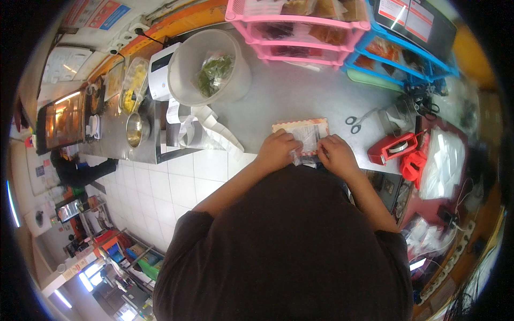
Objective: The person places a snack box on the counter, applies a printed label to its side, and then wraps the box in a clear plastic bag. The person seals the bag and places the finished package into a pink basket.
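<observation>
A flat patterned paper box lies near the front edge of the steel table, in front of my body. Over it is clear plastic, with a printed slip bearing writing underneath. My left hand pinches a gathered bit of the plastic at the box's near left corner. At the near right corner, the curled fingers of my right hand grip the plastic's edge. My fingers partly hide the near side of the box. Grey-handled scissors lie to the right, apart from my right hand.
Right of the scissors stand a clear holder, a red tape dispenser and stacked plastic bags. Pink and blue racks line the back. Leftward are a tub, a white printer and curling paper strips.
</observation>
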`<state>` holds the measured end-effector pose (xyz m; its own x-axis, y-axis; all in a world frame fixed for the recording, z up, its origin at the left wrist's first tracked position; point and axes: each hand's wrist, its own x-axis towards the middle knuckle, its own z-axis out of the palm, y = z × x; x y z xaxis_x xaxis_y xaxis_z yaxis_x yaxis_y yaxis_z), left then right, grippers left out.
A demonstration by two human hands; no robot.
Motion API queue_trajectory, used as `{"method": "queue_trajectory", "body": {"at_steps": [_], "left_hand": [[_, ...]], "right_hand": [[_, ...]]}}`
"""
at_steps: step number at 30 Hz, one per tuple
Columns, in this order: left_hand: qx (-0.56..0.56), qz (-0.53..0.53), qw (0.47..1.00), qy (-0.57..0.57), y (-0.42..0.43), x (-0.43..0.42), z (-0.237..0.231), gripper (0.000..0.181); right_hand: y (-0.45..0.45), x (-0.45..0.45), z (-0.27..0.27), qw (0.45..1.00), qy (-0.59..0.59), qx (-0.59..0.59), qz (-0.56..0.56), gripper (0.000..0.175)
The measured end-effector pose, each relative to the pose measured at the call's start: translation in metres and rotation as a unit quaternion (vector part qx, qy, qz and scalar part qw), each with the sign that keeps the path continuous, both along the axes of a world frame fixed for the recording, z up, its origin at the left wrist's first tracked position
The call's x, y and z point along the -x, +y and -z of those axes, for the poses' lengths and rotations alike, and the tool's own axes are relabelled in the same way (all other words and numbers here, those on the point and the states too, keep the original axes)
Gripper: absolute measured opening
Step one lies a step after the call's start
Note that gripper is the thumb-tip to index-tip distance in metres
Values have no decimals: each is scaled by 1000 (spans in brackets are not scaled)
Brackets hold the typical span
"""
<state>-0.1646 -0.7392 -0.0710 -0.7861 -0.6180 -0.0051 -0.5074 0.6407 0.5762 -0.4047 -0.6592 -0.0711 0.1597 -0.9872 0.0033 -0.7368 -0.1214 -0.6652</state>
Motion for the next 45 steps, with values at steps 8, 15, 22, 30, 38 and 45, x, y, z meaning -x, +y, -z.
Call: {"method": "queue_trajectory", "body": {"at_steps": [8,15,22,30,38,45], "left_hand": [[-23,-17,999,25,4,2,2,31],[-56,-15,998,-5,0,-2,-2,39],[-79,-46,995,-41,7,-2,-5,33],[-68,-77,995,-1,5,-2,-2,18],[-163,-53,979,112,-4,-21,7,23],[-208,-74,956,193,9,13,-29,21]], "right_hand": [[-7,-32,-13,993,97,-55,-37,25],[-10,-37,-3,994,101,4,-42,20],[-8,-36,4,986,115,-57,-108,27],[-25,-24,14,983,161,-68,-51,28],[-13,38,-15,986,140,-45,77,29],[-7,-36,-5,997,58,-17,-53,36]]}}
